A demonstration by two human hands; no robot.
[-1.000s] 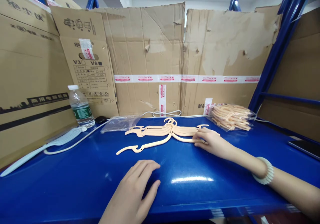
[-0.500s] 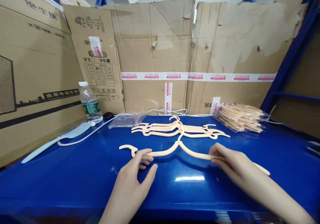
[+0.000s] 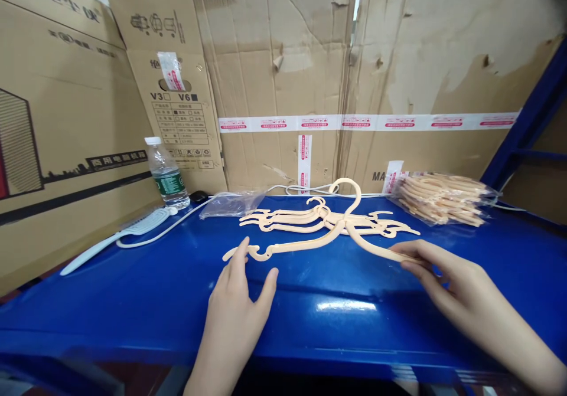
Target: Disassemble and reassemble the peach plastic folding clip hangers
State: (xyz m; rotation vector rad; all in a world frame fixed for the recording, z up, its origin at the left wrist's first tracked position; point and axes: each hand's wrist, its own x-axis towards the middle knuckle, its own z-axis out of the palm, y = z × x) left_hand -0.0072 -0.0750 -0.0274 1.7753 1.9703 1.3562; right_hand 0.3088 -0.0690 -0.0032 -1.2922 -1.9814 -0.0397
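A cream-coloured clothes hanger (image 3: pixel 305 245) is raised above the blue table, its hook pointing up. My right hand (image 3: pixel 452 272) pinches the hanger's right arm between thumb and fingers. My left hand (image 3: pixel 239 295) is open, thumb spread away from the fingers, just below the hanger's left end; its fingertips overlap that end in view, and I cannot tell whether they touch it. Behind the raised hanger, several matching hangers (image 3: pixel 295 229) lie in a row on the table, partly hidden by it.
A clear bag of more hangers (image 3: pixel 443 198) lies at the back right. An empty-looking plastic bag (image 3: pixel 230 205), a water bottle (image 3: pixel 167 174), a pale blue brush (image 3: pixel 142 225) and a white cable (image 3: pixel 146 244) are at the left. Cardboard sheets (image 3: pixel 274 83) wall the table's back.
The hanger has risen off the table and tilted, its hook now higher and further right. My right hand moved right with it; my left hand's fingers have straightened and come off the hanger's arm.
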